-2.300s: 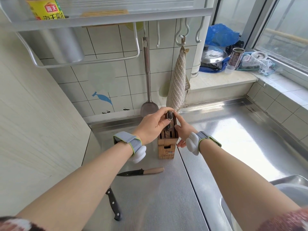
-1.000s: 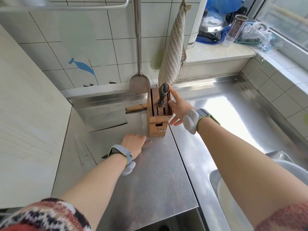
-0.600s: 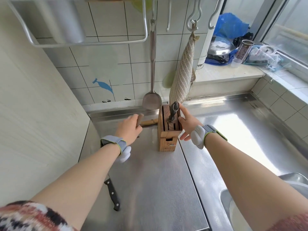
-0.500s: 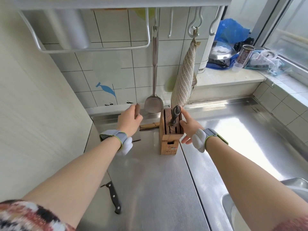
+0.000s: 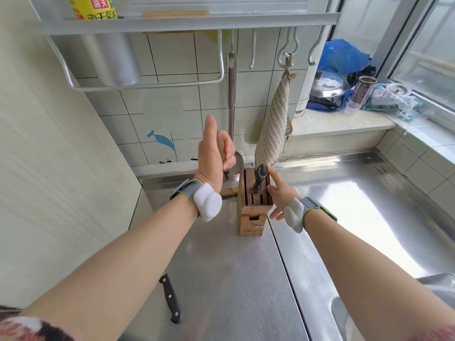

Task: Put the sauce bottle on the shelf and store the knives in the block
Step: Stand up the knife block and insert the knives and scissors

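The yellow-labelled sauce bottle (image 5: 94, 7) stands on the metal shelf (image 5: 197, 20) at top left. A wooden knife block (image 5: 253, 212) stands upright on the steel counter, with a dark-handled knife (image 5: 259, 175) in a back slot. My left hand (image 5: 215, 156) grips a wooden-handled knife (image 5: 225, 173) upright, blade pointing down, just left of the block's top. My right hand (image 5: 280, 193) rests against the block's right side, index finger stretched up to the dark handle. A black-handled knife (image 5: 170, 299) lies on the counter under my left forearm. Another wooden handle (image 5: 227, 192) shows behind the block.
A metal spatula (image 5: 231, 94) and a striped cloth (image 5: 274, 129) hang from hooks behind the block. A steel cylinder holder (image 5: 115, 60) hangs under the shelf. A pot (image 5: 327, 87), tins and bags crowd the window ledge. A sink (image 5: 438, 286) sits at lower right.
My left hand left the block, picked the wooden-handled knife up off the counter and raised it beside the block. My right hand has stayed against the block.
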Available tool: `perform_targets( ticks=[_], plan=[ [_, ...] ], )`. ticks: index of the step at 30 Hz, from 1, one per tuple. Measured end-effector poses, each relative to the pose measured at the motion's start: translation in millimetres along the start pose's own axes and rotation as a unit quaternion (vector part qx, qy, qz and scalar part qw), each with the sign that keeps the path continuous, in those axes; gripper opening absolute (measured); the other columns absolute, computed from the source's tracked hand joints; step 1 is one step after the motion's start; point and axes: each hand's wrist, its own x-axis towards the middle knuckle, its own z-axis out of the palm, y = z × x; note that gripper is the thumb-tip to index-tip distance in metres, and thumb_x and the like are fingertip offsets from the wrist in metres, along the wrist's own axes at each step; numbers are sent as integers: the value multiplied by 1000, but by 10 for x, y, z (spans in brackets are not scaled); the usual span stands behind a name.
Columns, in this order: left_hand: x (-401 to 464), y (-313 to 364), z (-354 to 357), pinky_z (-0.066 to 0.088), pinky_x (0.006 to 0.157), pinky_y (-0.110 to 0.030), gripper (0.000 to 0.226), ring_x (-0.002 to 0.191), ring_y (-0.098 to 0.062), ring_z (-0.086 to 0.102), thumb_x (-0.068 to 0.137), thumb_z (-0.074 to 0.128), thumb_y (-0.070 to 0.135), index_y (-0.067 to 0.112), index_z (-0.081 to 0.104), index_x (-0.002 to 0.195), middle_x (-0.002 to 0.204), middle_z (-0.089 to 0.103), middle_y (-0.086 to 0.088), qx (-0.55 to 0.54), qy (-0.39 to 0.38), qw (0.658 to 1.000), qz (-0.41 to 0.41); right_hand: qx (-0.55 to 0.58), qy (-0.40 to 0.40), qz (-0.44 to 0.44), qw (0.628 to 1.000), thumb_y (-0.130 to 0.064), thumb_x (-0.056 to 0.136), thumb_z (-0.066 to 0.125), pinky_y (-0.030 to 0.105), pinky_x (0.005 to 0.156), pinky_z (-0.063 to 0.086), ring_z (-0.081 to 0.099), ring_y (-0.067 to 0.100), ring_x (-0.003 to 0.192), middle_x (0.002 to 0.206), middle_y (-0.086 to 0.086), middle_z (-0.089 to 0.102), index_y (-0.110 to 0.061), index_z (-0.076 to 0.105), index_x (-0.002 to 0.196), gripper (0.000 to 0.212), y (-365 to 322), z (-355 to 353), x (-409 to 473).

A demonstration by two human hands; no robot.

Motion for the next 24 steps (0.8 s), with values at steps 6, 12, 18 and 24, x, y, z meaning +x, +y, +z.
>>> perform_targets(
  ticks=[6,12,18,24],
  plan=[
    [-28,-24,96,6,44,-29,67,28,-12,19,96,19,35,16,32,33,29,25,4,-86,1,996,4,-24,19,-2,1000,-8,99,33,28,40,54,68,42,90,142,14,45,-47,6,145,66,6,17,26],
    [-15,-97,177,9,45,-31,57,31,-12,22,90,22,28,18,34,35,30,27,5,-98,10,995,22,10,30,-17,999,-7,99,31,9,33,43,65,41,90,134,12,47,-41,10,148,62,26,14,25],
    [-16,-151,217,24,39,-22,46,33,-12,25,81,29,31,17,33,37,33,29,4,-85,15,995,41,30,9,-38,999,4,97,34,9,33,42,71,2,66,116,14,50,-31,7,150,69,41,-11,51],
    [-57,-229,251,29,49,-23,42,44,-12,31,81,30,31,18,35,41,41,34,4,-17,5,998,61,-15,50,-45,998,-11,101,29,5,49,44,62,41,106,139,9,45,-34,11,149,57,78,40,98]
  ],
)
